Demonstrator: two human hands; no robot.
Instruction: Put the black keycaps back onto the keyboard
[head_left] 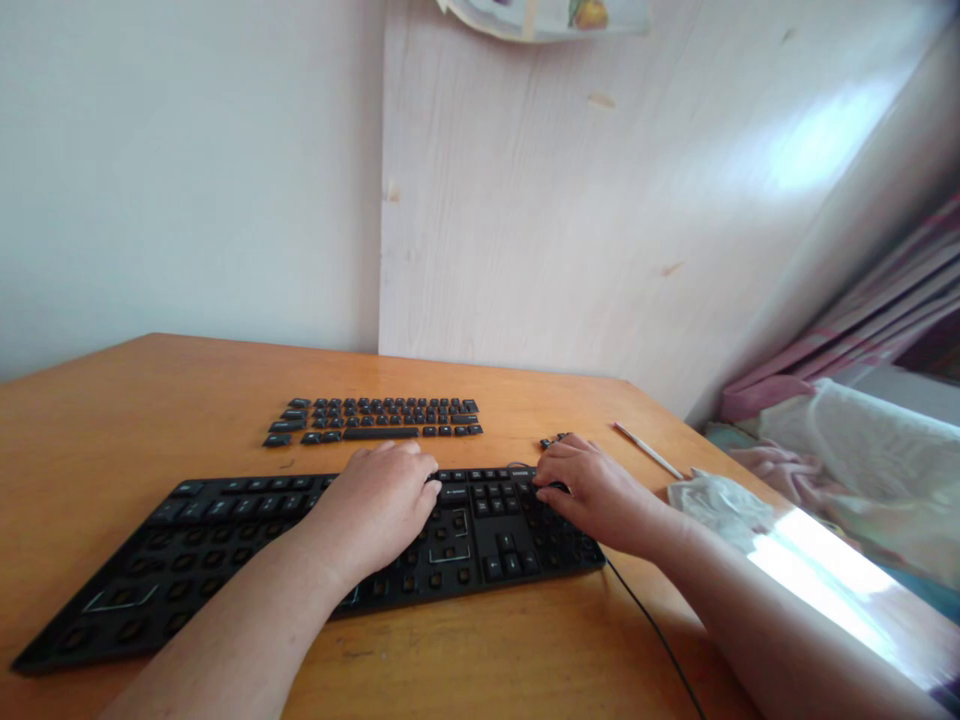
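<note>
A black keyboard [225, 530] lies across the orange wooden table [112, 410], most of its keycaps removed. My left hand [379, 505] rests palm down on its middle, fingers curled at the top row. My right hand [589, 490] sits over the number pad end, fingers bent and pinched on something small and dark that I cannot make out. Behind the keyboard, several removed black keycaps [375, 418] are laid out in rows. A few more loose keycaps [553, 440] lie just beyond my right fingers.
A thin white stick [646, 450] and a crumpled pale cloth [720, 505] lie near the table's right edge. The keyboard cable [652, 630] trails toward me. A pale wooden board [562, 200] leans against the wall behind. Bedding [847, 440] is at the right.
</note>
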